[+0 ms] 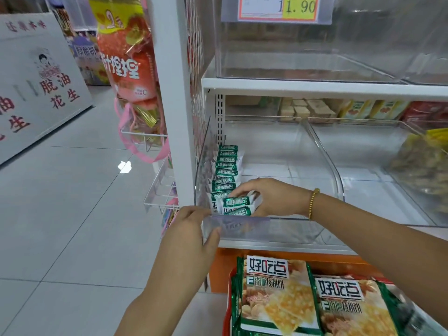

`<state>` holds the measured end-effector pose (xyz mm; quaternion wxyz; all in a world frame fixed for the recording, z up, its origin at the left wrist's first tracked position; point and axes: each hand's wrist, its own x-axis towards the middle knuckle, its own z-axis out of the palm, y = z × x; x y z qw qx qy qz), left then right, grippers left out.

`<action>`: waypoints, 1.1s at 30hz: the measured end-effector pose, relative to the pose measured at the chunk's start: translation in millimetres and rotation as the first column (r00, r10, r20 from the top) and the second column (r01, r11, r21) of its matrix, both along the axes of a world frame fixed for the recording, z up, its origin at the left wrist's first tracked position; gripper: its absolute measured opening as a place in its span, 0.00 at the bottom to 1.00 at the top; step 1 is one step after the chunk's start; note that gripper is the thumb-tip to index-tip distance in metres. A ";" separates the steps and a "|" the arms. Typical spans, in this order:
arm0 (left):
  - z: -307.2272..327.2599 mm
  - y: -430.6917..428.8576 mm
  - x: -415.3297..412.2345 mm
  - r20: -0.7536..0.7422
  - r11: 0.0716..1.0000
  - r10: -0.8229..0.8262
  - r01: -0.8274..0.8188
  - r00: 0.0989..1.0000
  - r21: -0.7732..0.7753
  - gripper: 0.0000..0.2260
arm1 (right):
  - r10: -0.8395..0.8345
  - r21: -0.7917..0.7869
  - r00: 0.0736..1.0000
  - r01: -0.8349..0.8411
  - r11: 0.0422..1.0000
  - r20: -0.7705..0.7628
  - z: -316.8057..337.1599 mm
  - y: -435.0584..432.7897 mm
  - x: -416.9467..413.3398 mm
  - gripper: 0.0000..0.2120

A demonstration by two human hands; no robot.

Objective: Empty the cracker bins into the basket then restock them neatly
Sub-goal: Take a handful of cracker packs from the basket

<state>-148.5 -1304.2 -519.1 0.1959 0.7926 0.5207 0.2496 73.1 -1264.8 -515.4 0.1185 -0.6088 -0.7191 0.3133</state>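
A clear plastic cracker bin (327, 170) sits on the middle shelf. A neat row of small green-and-white cracker packets (225, 173) stands along its left wall. My right hand (264, 196) reaches into the bin and pinches a couple of these cracker packets (238, 204) at the near end of the row. My left hand (194, 229) grips the bin's front left rim (242, 220), thumb on the front face. Below, large green cracker bags (278, 294) lie in a red basket (227, 311).
A second clear bin (368, 161) stands to the right, with a yellow bagged product (424, 166) at its far side. The upper shelf holds clear bins (303, 61) and a price tag (278, 8). Hanging snack bags (128, 66) and a wire rack (157, 190) lie left.
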 end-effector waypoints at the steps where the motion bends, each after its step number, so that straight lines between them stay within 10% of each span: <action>1: 0.4 -0.2 0.2 0.003 1.000 0.001 -0.001 1.000 0.001 0.18 | 0.025 -0.012 0.999 -0.025 1.000 0.033 0.1 0.0 -0.5 0.29; 6: 1.2 -2.4 0.6 0.017 1.000 -0.005 0.005 1.000 0.004 0.18 | 0.107 -0.249 0.993 -0.091 0.964 0.050 8.1 0.6 6.9 0.28; 10: 0.0 -2.4 -0.4 0.029 1.000 -0.020 0.020 0.999 0.010 0.18 | -0.138 -0.533 0.974 0.020 0.846 -0.181 19.0 0.2 12.8 0.22; 17: -1.4 -2.5 0.0 0.032 0.999 -0.032 0.032 0.999 0.012 0.19 | -0.379 -0.627 0.919 0.231 0.744 -0.111 2.3 11.9 3.5 0.09; 29: -1.6 -5.5 -0.3 0.014 0.999 -0.045 0.045 0.999 0.002 0.21 | -0.504 -0.666 0.828 0.234 0.708 -0.244 7.2 20.7 -40.8 0.06; 33: 7.1 -15.7 8.6 0.078 0.996 -0.038 0.031 0.996 0.084 0.13 | -0.417 -0.280 0.908 0.391 0.877 -0.038 30.7 -2.5 -30.4 0.15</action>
